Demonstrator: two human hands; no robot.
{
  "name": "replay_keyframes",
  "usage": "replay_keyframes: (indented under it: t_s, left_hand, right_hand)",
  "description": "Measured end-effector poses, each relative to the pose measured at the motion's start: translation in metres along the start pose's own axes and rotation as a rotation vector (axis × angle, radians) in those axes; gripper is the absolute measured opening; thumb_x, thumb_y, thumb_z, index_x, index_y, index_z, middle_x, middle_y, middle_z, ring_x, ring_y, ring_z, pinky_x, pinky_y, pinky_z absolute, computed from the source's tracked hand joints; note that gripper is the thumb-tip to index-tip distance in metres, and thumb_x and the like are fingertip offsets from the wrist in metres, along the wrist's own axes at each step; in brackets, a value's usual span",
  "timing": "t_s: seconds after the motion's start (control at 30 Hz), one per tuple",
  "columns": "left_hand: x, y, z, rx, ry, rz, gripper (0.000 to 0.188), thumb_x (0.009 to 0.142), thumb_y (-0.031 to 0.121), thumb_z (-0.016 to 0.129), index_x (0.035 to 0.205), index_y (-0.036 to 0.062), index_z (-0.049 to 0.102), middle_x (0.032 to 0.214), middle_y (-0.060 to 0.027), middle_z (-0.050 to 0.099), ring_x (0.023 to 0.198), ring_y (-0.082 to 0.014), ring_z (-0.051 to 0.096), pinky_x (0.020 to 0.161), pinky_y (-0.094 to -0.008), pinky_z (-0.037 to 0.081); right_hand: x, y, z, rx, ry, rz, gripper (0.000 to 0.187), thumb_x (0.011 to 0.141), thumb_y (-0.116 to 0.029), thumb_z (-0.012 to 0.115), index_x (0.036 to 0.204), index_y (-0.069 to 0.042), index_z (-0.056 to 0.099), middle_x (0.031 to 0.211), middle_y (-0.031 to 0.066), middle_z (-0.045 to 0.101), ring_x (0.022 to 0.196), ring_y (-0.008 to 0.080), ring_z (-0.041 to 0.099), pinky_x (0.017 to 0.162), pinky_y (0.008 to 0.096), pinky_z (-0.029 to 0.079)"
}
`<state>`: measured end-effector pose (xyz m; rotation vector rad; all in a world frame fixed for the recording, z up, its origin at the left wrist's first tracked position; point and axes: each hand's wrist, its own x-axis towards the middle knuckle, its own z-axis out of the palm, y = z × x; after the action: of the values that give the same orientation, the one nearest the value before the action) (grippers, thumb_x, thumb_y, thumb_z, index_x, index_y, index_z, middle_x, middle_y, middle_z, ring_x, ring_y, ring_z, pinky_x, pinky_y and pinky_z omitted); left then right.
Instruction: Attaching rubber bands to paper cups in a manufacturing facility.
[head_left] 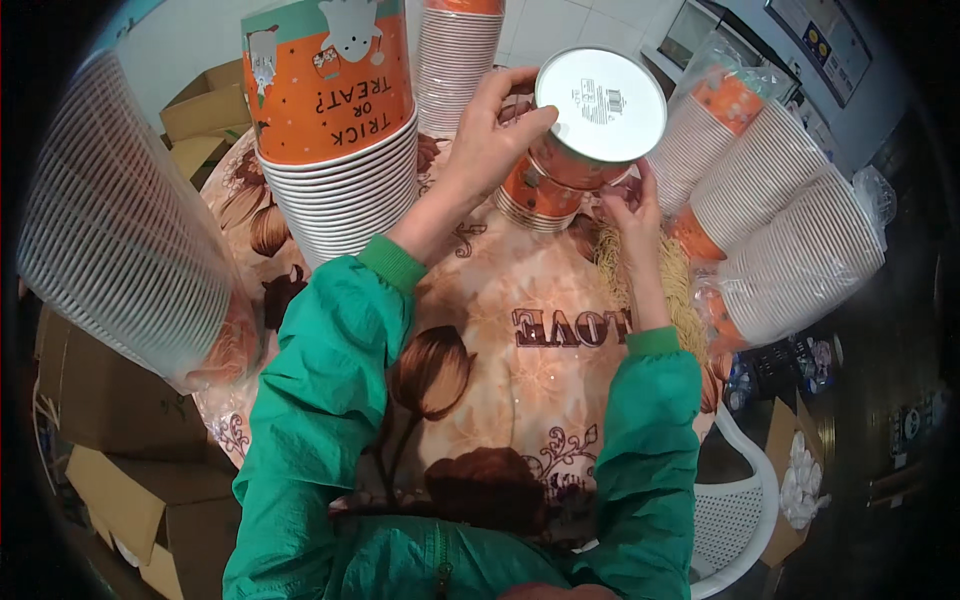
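An upside-down orange paper bucket (pixel 585 160) with a white base faces up at the far middle of the table. My left hand (pixel 500 125) grips its left side, thumb near the base edge. On its right side the fingers of my right hand (pixel 633 205) are curled at the lower edge. Directly beneath is a short stack of orange buckets (pixel 540 195) with white rims; the held bucket hides where the two meet. Left of my left hand rises a tall stack of orange printed buckets (pixel 335 140), also upside down.
A patterned tablecloth (pixel 500 390) covers the round table. Plastic-wrapped bucket stacks stand at left (pixel 130 220) and right (pixel 800 265). Yellowish strings (pixel 680 290) lie beside my right wrist. Another stack (pixel 460 70) stands behind. Cardboard boxes (pixel 150 500) and a white chair (pixel 735 520) flank the table.
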<state>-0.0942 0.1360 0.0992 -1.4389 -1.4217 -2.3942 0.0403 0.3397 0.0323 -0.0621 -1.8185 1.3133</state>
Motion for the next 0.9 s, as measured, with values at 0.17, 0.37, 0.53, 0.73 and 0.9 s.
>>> replay_keyframes:
  t_s: [0.17,0.37,0.53,0.73,0.9]
  left_hand:
    - [0.027,-0.037,-0.001,0.133,-0.026,0.052,0.063,0.09,0.017,0.075,0.144,0.0008,0.047,0.134,-0.0124,0.057,0.122,-0.0204,0.058,0.106,-0.0333,0.049]
    - [0.047,-0.062,0.003,0.162,0.0,0.005,0.065,0.089,0.019,0.077,0.142,-0.002,0.047,0.134,-0.0159,0.058,0.126,-0.0239,0.058,0.108,-0.0358,0.049]
    - [0.053,-0.078,-0.001,0.281,0.035,0.026,0.066,0.088,0.025,0.079,0.139,-0.0064,0.049,0.13,-0.017,0.059,0.122,-0.0237,0.06,0.105,-0.0351,0.05]
    - [0.056,-0.101,-0.001,0.412,0.025,0.039,0.062,0.089,0.025,0.078,0.135,-0.0066,0.052,0.121,-0.0138,0.061,0.111,-0.0203,0.062,0.099,-0.0345,0.053]
    - [0.054,-0.134,-0.003,0.267,0.095,0.031,0.061,0.087,0.026,0.077,0.133,-0.0065,0.054,0.127,-0.0184,0.059,0.117,-0.0251,0.06,0.1,-0.0368,0.051]
  right_hand:
    - [0.026,0.031,0.009,0.066,0.013,0.068,0.079,0.088,-0.015,0.078,0.151,0.004,0.035,0.122,0.0116,0.063,0.105,0.0165,0.063,0.09,0.0291,0.053]
    - [0.043,0.051,0.005,-0.041,0.002,0.139,0.073,0.089,-0.014,0.078,0.148,0.004,0.04,0.124,0.0115,0.064,0.101,0.0138,0.066,0.085,0.028,0.055]
    - [0.044,0.06,0.011,0.026,0.005,0.186,0.072,0.091,-0.017,0.077,0.15,0.002,0.042,0.121,0.0096,0.065,0.093,0.0116,0.067,0.083,0.0262,0.055]
    - [0.043,0.088,0.005,-0.002,0.023,0.174,0.069,0.09,-0.022,0.078,0.148,-0.001,0.048,0.119,0.0074,0.06,0.088,0.0095,0.062,0.081,0.025,0.054]
    - [0.032,0.114,0.008,-0.115,0.023,0.141,0.069,0.088,-0.026,0.081,0.145,-0.002,0.052,0.112,0.0059,0.054,0.089,0.0112,0.057,0.079,0.0267,0.053]
